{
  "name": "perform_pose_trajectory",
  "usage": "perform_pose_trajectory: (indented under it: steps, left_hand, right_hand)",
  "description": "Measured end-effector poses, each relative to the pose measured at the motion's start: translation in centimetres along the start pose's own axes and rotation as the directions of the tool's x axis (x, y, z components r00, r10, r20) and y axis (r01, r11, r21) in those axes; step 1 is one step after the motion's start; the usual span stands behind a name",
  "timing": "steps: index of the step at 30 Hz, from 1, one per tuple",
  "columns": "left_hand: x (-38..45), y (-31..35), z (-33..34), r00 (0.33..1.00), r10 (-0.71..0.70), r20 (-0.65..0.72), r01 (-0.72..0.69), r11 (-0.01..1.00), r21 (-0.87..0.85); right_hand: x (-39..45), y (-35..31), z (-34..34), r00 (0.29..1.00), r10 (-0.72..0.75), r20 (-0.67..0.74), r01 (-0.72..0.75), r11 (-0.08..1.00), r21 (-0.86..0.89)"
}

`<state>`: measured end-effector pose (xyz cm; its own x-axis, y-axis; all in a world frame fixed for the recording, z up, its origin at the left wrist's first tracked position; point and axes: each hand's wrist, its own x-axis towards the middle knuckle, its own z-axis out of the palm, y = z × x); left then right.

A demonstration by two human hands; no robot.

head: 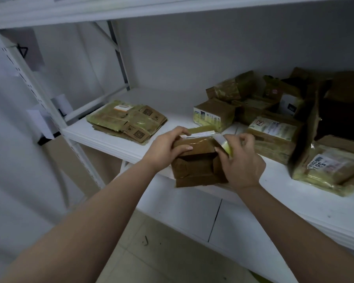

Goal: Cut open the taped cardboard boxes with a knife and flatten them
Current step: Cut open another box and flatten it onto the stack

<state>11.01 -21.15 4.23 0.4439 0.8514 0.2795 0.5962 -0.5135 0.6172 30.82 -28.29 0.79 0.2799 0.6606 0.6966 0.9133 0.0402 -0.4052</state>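
Gripping a small brown cardboard box (194,160) wrapped in yellowish clear tape, both hands work at the front edge of the white metal shelf (102,137). The left hand (166,150) curls over the box's top left corner, thumb on the near face, fingers hooked over the far rim. The right hand (241,158) closes on the right side, pinching a loose strip of yellowish tape (225,144) that stands off the corner; no knife is visible. The box's near face already gapes, so it looks light, thin-walled and easily crushed, though the tape skin is likely slick; corners and flap edges seem the surest holds.

Room is tight on the right, where a heap of taped brown parcels (274,131) lies just beside the right hand. Leftward the shelf has more space, with a stack of flattened taped cardboard (127,121) well apart. The box overhangs the shelf's front lip, above the tiled floor (164,252).
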Motion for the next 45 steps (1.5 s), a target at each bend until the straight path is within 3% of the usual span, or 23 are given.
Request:
perform_pose_trajectory:
  steps: [2, 6, 11, 15, 20, 23, 26, 28, 31, 34, 38, 43, 45]
  left_hand:
    - [0.3, 0.5, 0.8, 1.0, 0.017, 0.006, -0.018, 0.987, 0.16]
    - [-0.3, 0.5, 3.9, 0.999, -0.037, -0.012, 0.038, 0.871, 0.49]
    - [-0.4, 0.4, 6.4, 0.988, -0.08, -0.131, 0.124, 0.92, 0.372]
    - [0.2, 0.2, 5.6, 0.997, -0.076, 0.007, 0.069, 0.936, 0.344]
    - [-0.3, -0.7, 2.6, 0.974, -0.037, 0.225, -0.047, 0.932, 0.358]
    - [-1.1, -1.3, 0.7, 0.959, -0.021, 0.284, -0.092, 0.921, 0.378]
    - [-2.6, -2.4, -1.0, 0.955, -0.039, 0.295, -0.105, 0.884, 0.455]
    - [-4.0, -3.5, -1.7, 0.954, -0.065, 0.294, -0.101, 0.85, 0.518]
    - [-6.4, -5.1, -1.6, 0.947, -0.078, 0.312, -0.125, 0.805, 0.58]
    - [-8.0, -6.1, -0.9, 0.942, -0.089, 0.325, -0.1, 0.847, 0.522]
    - [-7.9, -5.1, -0.6, 0.928, -0.121, 0.354, -0.064, 0.881, 0.469]
    - [-4.7, -2.8, 0.8, 0.941, -0.251, 0.226, 0.102, 0.848, 0.52]
    - [-3.4, -2.1, 2.1, 0.953, -0.262, 0.15, 0.129, 0.803, 0.582]
  right_hand:
    - [-0.4, 0.4, 0.5, 0.999, 0.022, 0.041, -0.021, 0.999, -0.038]
    - [-1.5, 0.8, 0.9, 0.935, 0.201, 0.292, -0.156, 0.973, -0.169]
    - [-1.3, 0.8, 1.0, 0.908, 0.258, 0.329, -0.21, 0.962, -0.173]
    - [-1.4, 2.3, 0.1, 0.893, 0.2, 0.403, -0.185, 0.98, -0.076]
    - [-1.5, 3.4, -0.4, 0.904, 0.163, 0.396, -0.21, 0.975, 0.077]
    - [-1.5, 3.6, -0.3, 0.883, 0.224, 0.412, -0.306, 0.941, 0.143]
    - [-1.3, 3.7, 0.0, 0.866, 0.122, 0.484, -0.224, 0.962, 0.158]
    - [-1.2, 3.4, 0.4, 0.829, 0.052, 0.556, -0.173, 0.971, 0.167]
    - [-1.5, 3.0, 1.5, 0.688, -0.028, 0.725, -0.102, 0.986, 0.135]
    - [-1.6, 3.1, 2.1, 0.594, -0.053, 0.803, -0.095, 0.986, 0.136]
    - [-0.4, 2.4, 2.1, 0.654, 0.039, 0.756, -0.181, 0.978, 0.107]
    - [0.9, 0.6, 2.9, 0.815, -0.007, 0.579, 0.046, 0.998, -0.052]
    - [0.9, 0.7, 3.9, 0.764, -0.058, 0.643, 0.09, 0.996, -0.017]
